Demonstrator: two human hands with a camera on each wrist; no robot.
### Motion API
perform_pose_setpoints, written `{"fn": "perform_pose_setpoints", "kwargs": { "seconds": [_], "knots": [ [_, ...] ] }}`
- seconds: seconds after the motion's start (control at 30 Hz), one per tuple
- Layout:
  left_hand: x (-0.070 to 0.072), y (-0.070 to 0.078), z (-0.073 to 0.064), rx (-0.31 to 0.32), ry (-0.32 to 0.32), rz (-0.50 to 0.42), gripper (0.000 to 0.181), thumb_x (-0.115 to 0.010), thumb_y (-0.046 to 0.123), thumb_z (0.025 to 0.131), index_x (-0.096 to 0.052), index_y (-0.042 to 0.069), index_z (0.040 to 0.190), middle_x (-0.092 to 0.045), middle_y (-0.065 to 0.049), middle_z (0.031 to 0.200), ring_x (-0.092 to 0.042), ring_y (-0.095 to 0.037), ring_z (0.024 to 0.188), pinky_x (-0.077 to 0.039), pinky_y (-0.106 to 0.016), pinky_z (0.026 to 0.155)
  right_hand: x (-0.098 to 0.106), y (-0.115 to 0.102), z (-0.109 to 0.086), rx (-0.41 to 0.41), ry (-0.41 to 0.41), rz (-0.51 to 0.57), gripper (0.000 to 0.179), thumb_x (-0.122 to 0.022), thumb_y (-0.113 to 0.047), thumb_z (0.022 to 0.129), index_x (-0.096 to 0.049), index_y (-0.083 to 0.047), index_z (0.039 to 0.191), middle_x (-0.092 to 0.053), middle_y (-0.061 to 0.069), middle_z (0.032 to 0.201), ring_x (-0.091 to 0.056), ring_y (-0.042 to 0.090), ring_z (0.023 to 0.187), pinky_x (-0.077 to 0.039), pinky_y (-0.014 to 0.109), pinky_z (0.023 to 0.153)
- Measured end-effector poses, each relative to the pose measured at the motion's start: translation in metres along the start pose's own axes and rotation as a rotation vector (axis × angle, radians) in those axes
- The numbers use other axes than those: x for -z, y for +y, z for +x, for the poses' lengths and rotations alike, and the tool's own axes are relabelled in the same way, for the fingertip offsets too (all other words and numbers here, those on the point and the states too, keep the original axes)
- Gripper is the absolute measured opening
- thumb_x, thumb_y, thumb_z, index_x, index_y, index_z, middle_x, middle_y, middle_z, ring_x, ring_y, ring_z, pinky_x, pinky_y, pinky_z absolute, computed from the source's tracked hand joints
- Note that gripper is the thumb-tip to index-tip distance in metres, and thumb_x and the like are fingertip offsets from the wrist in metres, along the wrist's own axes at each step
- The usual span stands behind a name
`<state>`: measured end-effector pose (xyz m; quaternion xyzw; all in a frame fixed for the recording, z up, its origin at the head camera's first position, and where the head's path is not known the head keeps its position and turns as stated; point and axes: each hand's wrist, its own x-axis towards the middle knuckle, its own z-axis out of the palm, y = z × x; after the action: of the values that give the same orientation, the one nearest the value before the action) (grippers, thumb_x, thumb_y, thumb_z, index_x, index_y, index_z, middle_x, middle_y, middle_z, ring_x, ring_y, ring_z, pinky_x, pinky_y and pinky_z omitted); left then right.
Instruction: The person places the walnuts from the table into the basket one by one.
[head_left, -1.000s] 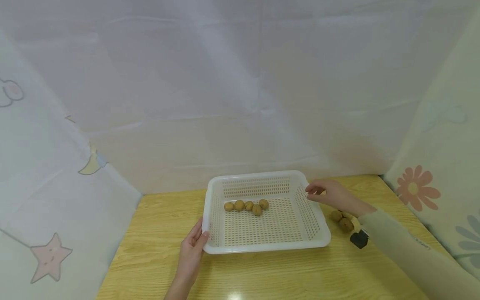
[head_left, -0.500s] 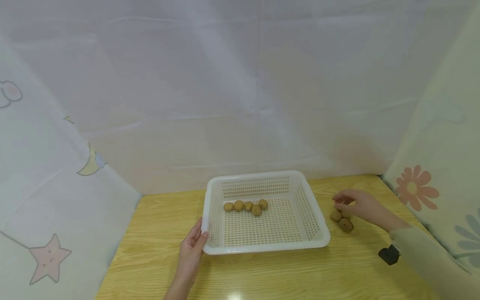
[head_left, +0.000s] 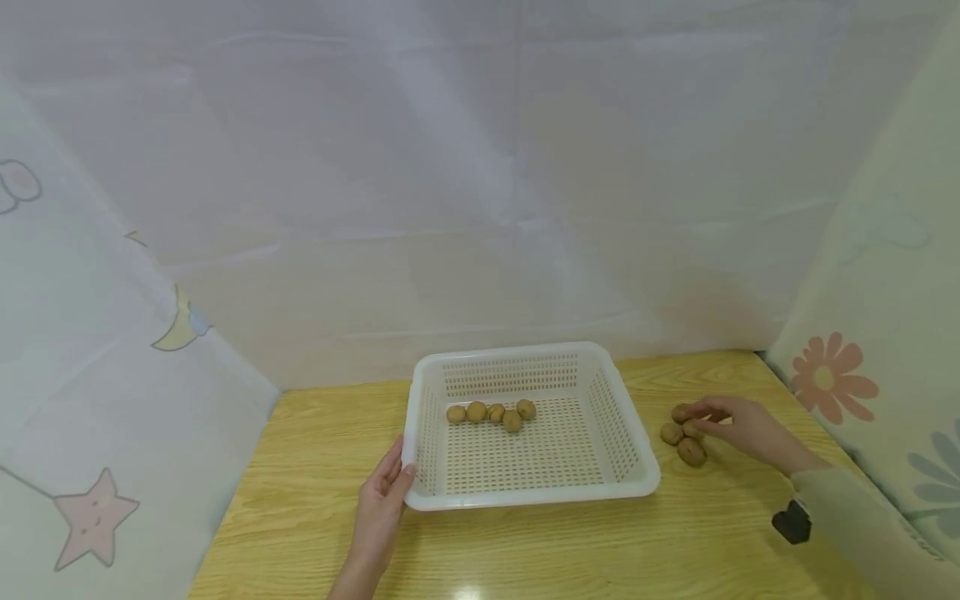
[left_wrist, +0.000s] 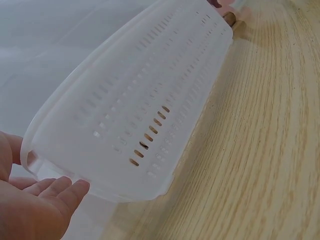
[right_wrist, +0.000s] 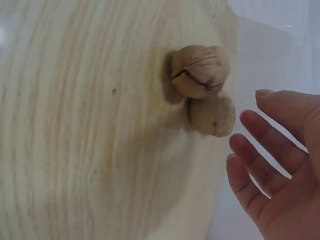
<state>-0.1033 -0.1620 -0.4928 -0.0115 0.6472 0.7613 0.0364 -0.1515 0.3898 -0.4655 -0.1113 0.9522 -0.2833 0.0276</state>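
Observation:
A white plastic basket (head_left: 532,497) with slotted walls and floor stands mid-table, with several walnuts (head_left: 512,421) in a loose row inside it. My left hand (head_left: 378,508) grips its left rim, the thumb over the edge; in the left wrist view the fingers (left_wrist: 72,192) lie under the rim. Right of the basket, a small cluster of walnuts (head_left: 692,452) rests on the table. My right hand (head_left: 746,427) hovers at the cluster, fingertips right by the rearmost nuts. The right wrist view shows its fingers (right_wrist: 257,165) spread, with a cracked walnut (right_wrist: 200,75) just beyond them.
The wood-grained table (head_left: 322,467) carries the basket and loose nuts. Pale cloth walls (head_left: 480,208) rise behind and on both sides, with printed stars and flowers. A black device (head_left: 792,522) is strapped at the right wrist.
My right hand has moved from the basket's right rim to the walnuts on the table, its arm drawing back rightward. The left hand and basket stay where they were.

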Motion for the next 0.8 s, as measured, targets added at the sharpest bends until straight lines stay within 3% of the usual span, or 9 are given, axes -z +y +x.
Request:
{"fn": "perform_pose_setpoints", "kwargs": {
  "seconds": [0.33, 0.63, 0.8],
  "knots": [
    [0.000, 0.000, 0.000, -0.007, -0.008, -0.011, 0.060, -0.054, 0.011, 0.109, -0.028, 0.002, 0.163, -0.035, -0.020, 0.165, -0.038, -0.036, 0.149, -0.044, -0.038, 0.114, -0.009, 0.021, 0.003, -0.042, -0.039, 0.009, 0.036, -0.070, -0.023, 0.101, -0.070, 0.001, 0.127, -0.070, 0.025, 0.124, -0.068, 0.032, 0.098, -0.062, 0.052, 0.079],
    [0.000, -0.001, 0.001, -0.010, -0.007, -0.013, 0.061, -0.054, 0.012, 0.109, -0.028, 0.002, 0.163, -0.033, -0.019, 0.166, -0.038, -0.035, 0.149, -0.044, -0.036, 0.114, -0.018, 0.038, 0.002, -0.071, -0.033, 0.029, 0.039, -0.069, -0.029, 0.102, -0.069, -0.001, 0.129, -0.072, 0.016, 0.119, -0.067, 0.025, 0.099, -0.058, 0.038, 0.080],
    [0.000, -0.001, 0.001, -0.016, -0.008, -0.007, 0.061, -0.054, 0.012, 0.109, -0.028, 0.002, 0.163, -0.034, -0.020, 0.165, -0.038, -0.036, 0.149, -0.044, -0.037, 0.114, -0.020, 0.043, 0.002, -0.083, -0.029, 0.041, 0.043, -0.069, -0.032, 0.102, -0.067, 0.001, 0.129, -0.073, 0.016, 0.118, -0.068, 0.030, 0.102, -0.059, 0.035, 0.080]
  ]
}}
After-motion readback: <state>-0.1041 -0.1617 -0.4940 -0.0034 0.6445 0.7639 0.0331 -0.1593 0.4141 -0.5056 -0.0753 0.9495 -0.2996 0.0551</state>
